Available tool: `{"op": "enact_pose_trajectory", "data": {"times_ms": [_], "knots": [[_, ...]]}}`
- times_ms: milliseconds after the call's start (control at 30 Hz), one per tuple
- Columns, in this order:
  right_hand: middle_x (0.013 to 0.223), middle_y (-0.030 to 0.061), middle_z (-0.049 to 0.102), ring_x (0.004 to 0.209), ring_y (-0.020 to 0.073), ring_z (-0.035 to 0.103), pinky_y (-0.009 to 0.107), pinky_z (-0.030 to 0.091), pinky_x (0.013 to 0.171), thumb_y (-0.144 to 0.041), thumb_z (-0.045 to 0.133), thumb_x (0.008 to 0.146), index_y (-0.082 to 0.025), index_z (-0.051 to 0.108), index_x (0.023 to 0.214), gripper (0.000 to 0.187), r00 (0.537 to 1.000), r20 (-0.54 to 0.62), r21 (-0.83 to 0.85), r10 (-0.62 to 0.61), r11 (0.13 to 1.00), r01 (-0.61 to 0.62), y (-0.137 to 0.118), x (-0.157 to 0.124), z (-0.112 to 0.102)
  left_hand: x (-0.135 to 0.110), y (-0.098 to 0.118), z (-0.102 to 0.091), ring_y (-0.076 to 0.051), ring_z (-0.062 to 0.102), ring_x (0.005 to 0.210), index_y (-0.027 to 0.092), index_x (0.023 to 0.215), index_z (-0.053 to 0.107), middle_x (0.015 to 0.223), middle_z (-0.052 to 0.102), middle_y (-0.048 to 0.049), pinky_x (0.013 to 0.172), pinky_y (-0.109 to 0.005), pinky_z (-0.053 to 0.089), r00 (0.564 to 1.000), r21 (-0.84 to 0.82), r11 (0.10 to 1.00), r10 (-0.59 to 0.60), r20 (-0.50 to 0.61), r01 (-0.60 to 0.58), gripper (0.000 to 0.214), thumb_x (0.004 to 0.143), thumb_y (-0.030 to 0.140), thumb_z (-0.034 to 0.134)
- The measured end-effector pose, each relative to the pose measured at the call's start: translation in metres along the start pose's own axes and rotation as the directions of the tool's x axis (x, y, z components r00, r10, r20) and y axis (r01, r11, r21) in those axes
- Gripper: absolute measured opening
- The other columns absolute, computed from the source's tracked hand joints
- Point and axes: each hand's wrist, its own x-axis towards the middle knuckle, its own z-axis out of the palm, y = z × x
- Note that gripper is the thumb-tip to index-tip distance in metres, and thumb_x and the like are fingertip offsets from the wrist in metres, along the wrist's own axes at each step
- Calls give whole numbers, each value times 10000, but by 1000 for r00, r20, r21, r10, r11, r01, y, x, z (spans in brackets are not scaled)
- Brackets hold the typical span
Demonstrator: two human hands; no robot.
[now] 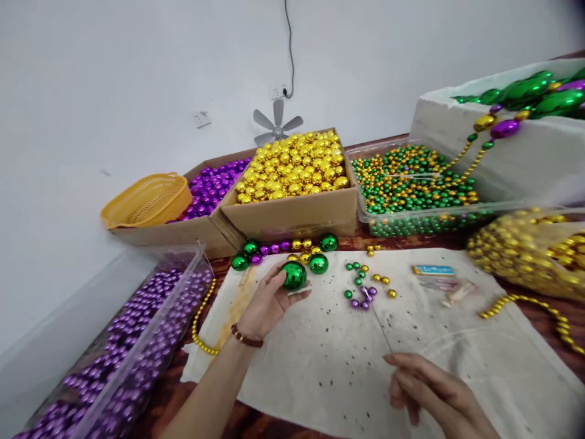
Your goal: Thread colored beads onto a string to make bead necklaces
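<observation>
My left hand [269, 299], with a dark red bead bracelet [247, 336] on its wrist, grips a large shiny green ball bead [294, 275] between thumb and fingers above the cloth. Low on the right, my right hand [425, 387] pinches a long thin needle [382, 326]. The needle slants up and left toward a cluster of small purple beads [364, 299]; whether its tip touches them I cannot tell. Small green beads [356, 266] and gold beads [385, 280] lie loose nearby. Behind my left hand, another large green ball [319, 263] rests near a row of purple and gold beads.
A white cloth [311, 360] covers the table. Around it stand a box of gold balls [287, 218], a clear bin of purple beads [137, 341], a tub of green and gold beads [425, 213] and a foam box [493, 143]. A blue packet [433, 270] lies right.
</observation>
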Motion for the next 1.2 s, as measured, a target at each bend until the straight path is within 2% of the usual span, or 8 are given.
{"op": "enact_pose_trajectory", "data": {"times_ms": [67, 133, 233, 367, 600, 867, 1067, 1200], "knots": [[679, 68, 690, 601, 196, 605, 287, 464, 527, -460, 704, 745, -204, 737, 872, 288, 998, -48, 53, -35, 998, 38, -2, 8, 2, -21, -2, 29, -240, 602, 998, 263, 1258, 501, 1151, 589, -81, 850, -419, 500, 994, 48, 999, -15, 111, 9, 433, 866, 443, 535], [735, 75, 710, 670, 195, 633, 266, 468, 556, -428, 713, 752, -190, 723, 874, 267, 990, -136, 144, -47, 987, 67, -2, 16, 5, -38, -6, 58, -257, 548, 1092, 282, 1285, 515, 1207, 562, -79, 941, -420, 450, 979, 283, 953, 54, 199, -110, 500, 809, 370, 638], [806, 70, 721, 735, 205, 661, 263, 489, 581, -400, 727, 745, -188, 704, 908, 269, 962, -272, 302, 12, 950, 74, 1, 25, 10, -53, -15, 96, -280, 479, 1173, 341, 1381, 410, 1269, 523, -73, 1021, -456, 377, 933, 564, 757, 170, 319, -331, 717, 737, 303, 723], [844, 24, 709, 728, 169, 632, 242, 483, 607, -358, 710, 765, -198, 696, 857, 186, 938, -347, 417, 3, 896, 152, 8, 29, 20, -61, -39, 128, -319, 497, 1145, 354, 1449, 245, 1241, 537, -106, 966, -507, 406, 914, 614, 679, 251, 320, -402, 928, 686, 330, 773], [781, -23, 675, 693, 123, 587, 195, 449, 630, -258, 701, 776, -215, 688, 834, 73, 927, -374, 594, 6, 769, 235, 15, 20, 25, -71, -74, 153, -299, 487, 1209, 278, 1277, 433, 1294, 518, -110, 1003, -480, 406, 930, 417, 833, 351, 109, -363, 698, 678, 319, 790], [752, -21, 626, 662, 105, 554, 178, 442, 586, -273, 722, 771, -186, 636, 783, 123, 964, -246, 667, 103, 739, 92, 2, 23, 0, -62, -61, 141, -271, 430, 1234, 329, 1352, 464, 1312, 442, -97, 1031, -439, 401, 850, 544, 665, 302, 431, -512, 547, 834, 294, 635], [823, -29, 611, 728, 110, 553, 191, 464, 656, -311, 654, 836, -220, 604, 845, 103, 875, -485, 537, -12, 785, 309, 6, 19, 17, -77, -73, 156, -224, 460, 1185, 342, 1353, 449, 1262, 450, -78, 998, -390, 420, 921, 585, 724, 373, 112, -364, 443, 932, 205, 437], [965, -1, 635, 895, 139, 572, 235, 466, 799, -314, 595, 881, -221, 609, 928, 105, 802, -582, 346, -132, 852, 392, 14, 11, 30, -83, -83, 175, -257, 400, 1256, 308, 1380, 374, 1331, 407, -88, 1036, -424, 392, 945, 475, 845, 320, -75, -248, 608, 829, 281, 631]]}}
